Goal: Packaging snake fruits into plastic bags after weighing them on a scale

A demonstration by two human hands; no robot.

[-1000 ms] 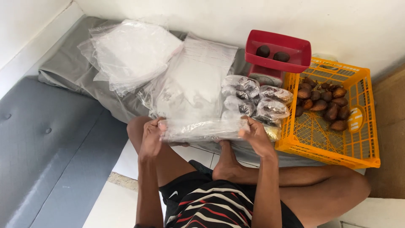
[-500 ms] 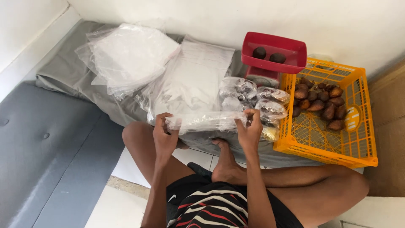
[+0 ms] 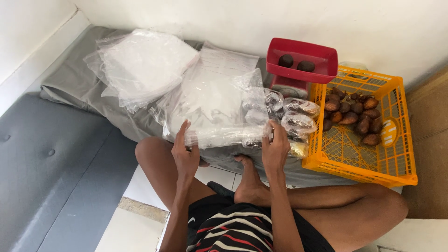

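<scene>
A clear plastic bag (image 3: 224, 135) is stretched between my two hands, just above my crossed legs. My left hand (image 3: 184, 151) pinches its left edge and my right hand (image 3: 275, 149) grips its right edge. Behind it lies a stack of clear bags (image 3: 212, 88). Several filled bags of brown fruit (image 3: 294, 114) sit just beyond my right hand.
A yellow plastic crate (image 3: 368, 158) holding brown scaly fruit (image 3: 354, 114) stands at the right. A red scale tray (image 3: 303, 70) with two fruits is behind it. Another pile of clear bags (image 3: 140, 65) lies on the grey cushion (image 3: 51, 149) at the left. White wall behind.
Both hands have lifted the clear bag slightly and drawn closer to each other; the view has shifted a little toward the wall.
</scene>
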